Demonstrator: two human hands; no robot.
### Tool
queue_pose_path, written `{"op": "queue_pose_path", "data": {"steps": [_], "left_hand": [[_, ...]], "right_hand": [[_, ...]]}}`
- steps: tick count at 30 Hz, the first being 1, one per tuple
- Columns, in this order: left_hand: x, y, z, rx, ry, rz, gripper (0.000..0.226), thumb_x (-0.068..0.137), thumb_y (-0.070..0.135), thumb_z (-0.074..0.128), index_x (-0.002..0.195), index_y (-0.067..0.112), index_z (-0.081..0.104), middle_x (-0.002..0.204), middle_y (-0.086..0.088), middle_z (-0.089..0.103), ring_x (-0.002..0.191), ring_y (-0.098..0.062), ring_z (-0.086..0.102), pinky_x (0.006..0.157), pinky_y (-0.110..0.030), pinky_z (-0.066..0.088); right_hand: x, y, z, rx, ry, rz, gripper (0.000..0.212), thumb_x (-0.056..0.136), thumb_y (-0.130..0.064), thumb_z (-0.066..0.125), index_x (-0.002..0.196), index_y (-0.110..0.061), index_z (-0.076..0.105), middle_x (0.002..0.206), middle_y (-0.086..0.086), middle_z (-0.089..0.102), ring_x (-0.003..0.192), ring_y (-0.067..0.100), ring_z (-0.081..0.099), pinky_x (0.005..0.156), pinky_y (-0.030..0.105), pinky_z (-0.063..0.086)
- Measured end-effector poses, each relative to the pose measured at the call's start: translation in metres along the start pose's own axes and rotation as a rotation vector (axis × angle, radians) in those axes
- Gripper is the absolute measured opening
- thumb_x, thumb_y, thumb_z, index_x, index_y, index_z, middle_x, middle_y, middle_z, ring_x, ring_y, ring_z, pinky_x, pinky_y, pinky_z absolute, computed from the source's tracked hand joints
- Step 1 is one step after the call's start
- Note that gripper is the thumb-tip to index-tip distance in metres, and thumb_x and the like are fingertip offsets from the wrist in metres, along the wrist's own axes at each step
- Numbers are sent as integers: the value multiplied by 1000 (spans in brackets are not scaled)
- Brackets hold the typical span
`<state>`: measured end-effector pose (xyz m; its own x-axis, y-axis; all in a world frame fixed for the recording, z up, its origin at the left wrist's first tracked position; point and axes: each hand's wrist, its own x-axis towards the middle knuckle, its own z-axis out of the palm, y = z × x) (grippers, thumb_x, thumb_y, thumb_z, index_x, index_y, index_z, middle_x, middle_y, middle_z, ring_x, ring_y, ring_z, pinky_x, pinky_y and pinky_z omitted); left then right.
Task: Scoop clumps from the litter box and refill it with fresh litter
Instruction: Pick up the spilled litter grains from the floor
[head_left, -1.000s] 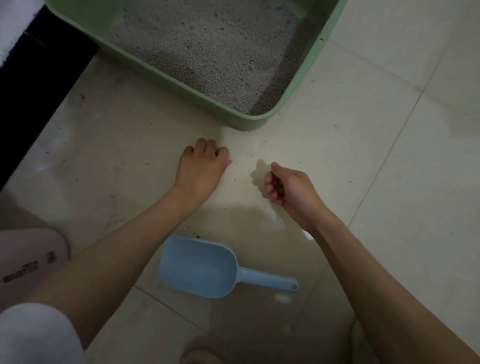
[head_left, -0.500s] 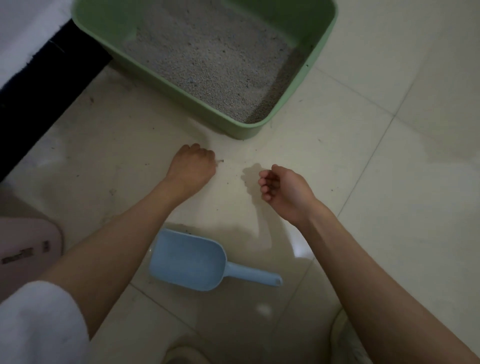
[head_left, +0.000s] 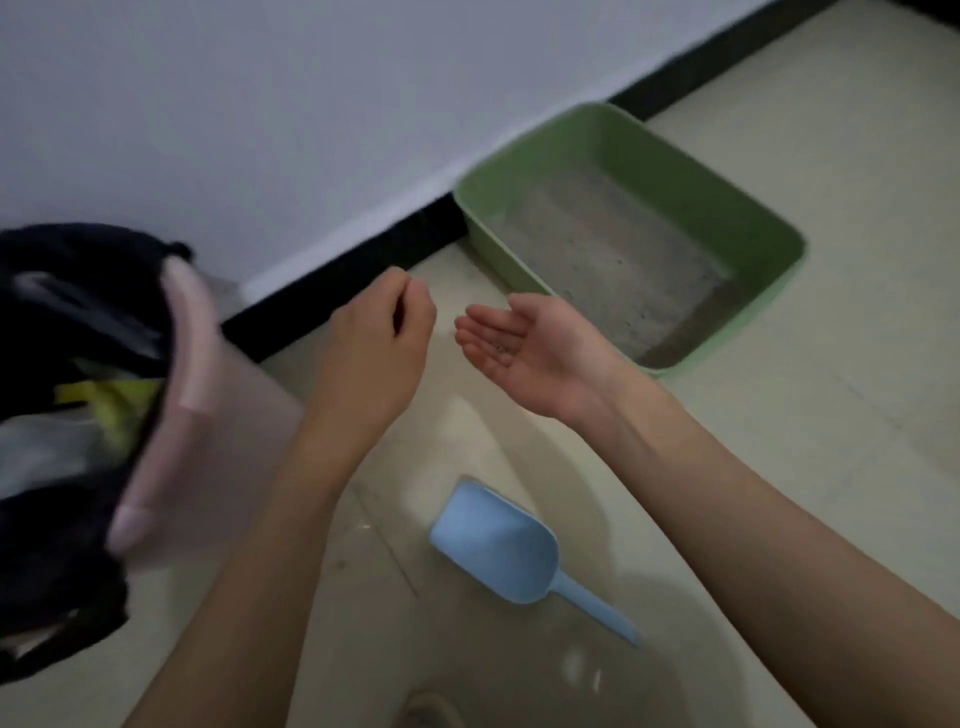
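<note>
A green litter box (head_left: 748, 208) with grey litter (head_left: 613, 260) stands on the tiled floor against the black skirting at the upper right. A light blue scoop (head_left: 498, 543) lies on the floor below my hands, handle pointing lower right. My right hand (head_left: 524, 348) is raised palm up, fingers apart, with a few dark litter crumbs resting on the palm. My left hand (head_left: 384, 332) hovers just left of it with fingers pinched together; whether it holds a crumb is too small to tell.
A pink bin (head_left: 182, 415) lined with a black bag (head_left: 57, 545) and holding rubbish stands at the left, close to my left forearm. A grey wall (head_left: 260, 104) and black skirting (head_left: 337, 291) run behind. Pale floor tiles stretch to the right.
My view has swung left and up, bringing the pink bin in. Both hands have lifted off the floor; the right hand has turned palm up and opened, showing crumbs.
</note>
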<state>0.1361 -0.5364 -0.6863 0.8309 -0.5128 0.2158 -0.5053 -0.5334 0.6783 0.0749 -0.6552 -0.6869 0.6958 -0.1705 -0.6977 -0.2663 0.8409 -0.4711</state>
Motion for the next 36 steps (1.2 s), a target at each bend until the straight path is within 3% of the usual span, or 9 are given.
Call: {"op": "queue_pose_path", "data": {"steps": [3, 7, 12, 16, 19, 22, 26, 30, 36], "left_hand": [[-3, 2, -65, 53, 178, -86, 39, 96, 18, 39, 59, 18, 26, 53, 1, 35, 53, 2, 41, 54, -25, 21], [-7, -27, -145, 279, 265, -253, 36, 98, 22, 36, 64, 12, 34, 62, -4, 41, 59, -19, 40, 58, -29, 22], [-25, -85, -183, 512, 129, -589, 46, 99, 39, 34, 82, 7, 63, 78, -11, 56, 72, -30, 50, 65, -34, 36], [-39, -92, -186, 556, 209, -579, 50, 97, 40, 41, 65, 7, 62, 62, -12, 56, 64, -33, 54, 61, -37, 41], [-33, -89, -178, 494, 247, -511, 31, 96, 29, 48, 87, 7, 67, 79, -16, 63, 80, -37, 58, 67, -40, 41], [-24, -82, -162, 456, 146, -529, 33, 94, 20, 50, 126, 11, 55, 113, -16, 63, 105, -38, 54, 83, -41, 42], [-18, -75, -146, 428, 231, -383, 35, 97, 29, 44, 88, 5, 68, 82, -16, 66, 76, -32, 58, 69, -42, 45], [-9, -52, -124, 321, 240, -195, 33, 96, 11, 42, 127, 13, 54, 112, -12, 59, 102, -29, 52, 84, -37, 42], [-12, -24, -25, 168, -75, 14, 29, 96, 23, 46, 122, 17, 56, 103, -3, 59, 90, -18, 53, 81, -34, 46]], "right_hand": [[-17, -4, 68, -52, -176, -16, 40, 102, -18, 28, 116, 10, 53, 88, 15, 58, 81, 21, 56, 91, 27, 42], [-24, 11, 159, -239, -352, -16, 45, 103, -20, 27, 127, 13, 46, 126, 25, 55, 114, 32, 55, 95, 30, 43], [-10, 55, 225, -642, -510, 261, 65, 99, -45, 24, 149, -4, 16, 144, 21, 31, 140, 38, 20, 114, 52, 16], [2, 61, 224, -617, -528, 336, 70, 97, -53, 24, 151, -12, 5, 157, 16, 4, 143, 41, 5, 110, 62, 14], [0, 46, 203, -514, -481, 261, 65, 99, -46, 32, 148, -6, 21, 152, 22, 22, 137, 42, 28, 108, 50, 32], [-4, 21, 175, -470, -389, 78, 42, 100, -34, 36, 125, -3, 48, 121, 17, 57, 113, 32, 57, 94, 40, 47], [-5, 0, 133, -555, -305, -63, 32, 100, -29, 36, 107, -7, 58, 95, 7, 66, 85, 21, 64, 85, 32, 49], [-2, -10, 81, -613, -180, -145, 32, 101, -28, 38, 90, -9, 62, 81, 4, 68, 75, 18, 65, 77, 29, 50], [25, -4, -23, -644, 138, -97, 30, 101, -24, 36, 88, -9, 58, 80, 6, 63, 70, 17, 60, 65, 25, 44]]}}
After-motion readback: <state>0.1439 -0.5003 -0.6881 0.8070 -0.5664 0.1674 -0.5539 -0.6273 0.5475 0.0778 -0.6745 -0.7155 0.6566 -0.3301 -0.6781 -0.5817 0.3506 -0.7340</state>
